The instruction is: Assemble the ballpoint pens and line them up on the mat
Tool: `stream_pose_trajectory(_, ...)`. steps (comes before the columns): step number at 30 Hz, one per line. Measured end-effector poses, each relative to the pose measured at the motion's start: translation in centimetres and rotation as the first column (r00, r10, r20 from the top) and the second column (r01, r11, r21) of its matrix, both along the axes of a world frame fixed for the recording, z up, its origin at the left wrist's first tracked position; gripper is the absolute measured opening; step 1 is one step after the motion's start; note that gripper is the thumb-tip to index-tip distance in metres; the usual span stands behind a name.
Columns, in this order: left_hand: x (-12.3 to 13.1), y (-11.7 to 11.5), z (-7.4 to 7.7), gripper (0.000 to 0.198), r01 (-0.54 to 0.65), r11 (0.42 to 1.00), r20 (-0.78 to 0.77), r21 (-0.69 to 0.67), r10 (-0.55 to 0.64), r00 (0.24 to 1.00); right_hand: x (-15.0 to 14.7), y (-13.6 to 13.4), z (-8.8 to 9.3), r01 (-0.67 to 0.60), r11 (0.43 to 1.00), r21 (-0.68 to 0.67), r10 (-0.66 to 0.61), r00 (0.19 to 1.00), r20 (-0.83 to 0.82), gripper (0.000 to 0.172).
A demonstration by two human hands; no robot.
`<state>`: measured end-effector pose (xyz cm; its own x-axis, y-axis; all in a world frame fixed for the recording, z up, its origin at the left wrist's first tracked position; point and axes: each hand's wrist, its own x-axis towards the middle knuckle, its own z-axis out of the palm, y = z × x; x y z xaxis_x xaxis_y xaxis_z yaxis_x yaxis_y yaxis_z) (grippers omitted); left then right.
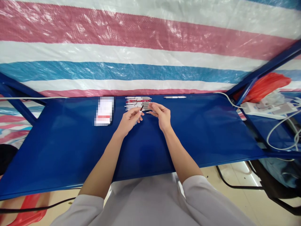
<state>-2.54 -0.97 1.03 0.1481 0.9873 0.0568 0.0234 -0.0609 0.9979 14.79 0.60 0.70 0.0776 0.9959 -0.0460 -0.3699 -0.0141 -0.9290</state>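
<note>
My left hand (130,119) is closed around a pen (140,110) whose dark tip points up and away, just in front of a row of several pens (137,101) laid side by side on the blue table (70,147). My right hand (161,115) has its fingers curled and pinched on a small grey pen part (148,112) next to that row. One more white pen (174,97) lies alone farther right near the table's back edge.
A blurred white card or packet (104,111) lies left of the pens. A striped tarpaulin (150,47) hangs behind. At the right are a blue frame bar (265,70), a red bag (265,85), a white power strip (263,110) and cables (279,131).
</note>
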Motion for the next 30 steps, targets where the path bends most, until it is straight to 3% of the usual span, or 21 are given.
stream_pose_trajectory(14, 0.36, -0.87, -0.82, 0.037, 0.026, 0.999, -0.187, 0.042, -0.018, 0.982, -0.63, -0.46, -0.49, -0.054, 0.998, -0.015, 0.054, 0.998, 0.016, 0.024)
stream_pose_trajectory(19, 0.39, -0.88, -0.93, 0.038, -0.005, 1.000, -0.161, 0.013, 0.007, 0.987, -0.82, -0.35, -0.57, -0.021, 1.000, -0.006, 0.021, 1.000, 0.004, 0.021)
stream_pose_trajectory(25, 0.53, -0.82, -0.96, 0.036, -0.087, 0.996, -0.120, -0.007, 0.085, 0.989, -0.99, -0.55, -0.58, -0.004, 1.000, -0.014, 0.005, 0.998, 0.055, 0.028)
stream_pose_trajectory(30, 0.89, -0.99, -0.84, 0.036, -0.091, 0.995, -0.112, -0.040, 0.086, 0.990, -1.01, -0.84, -0.62, 0.008, 0.999, 0.048, -0.011, 0.997, 0.078, 0.029)
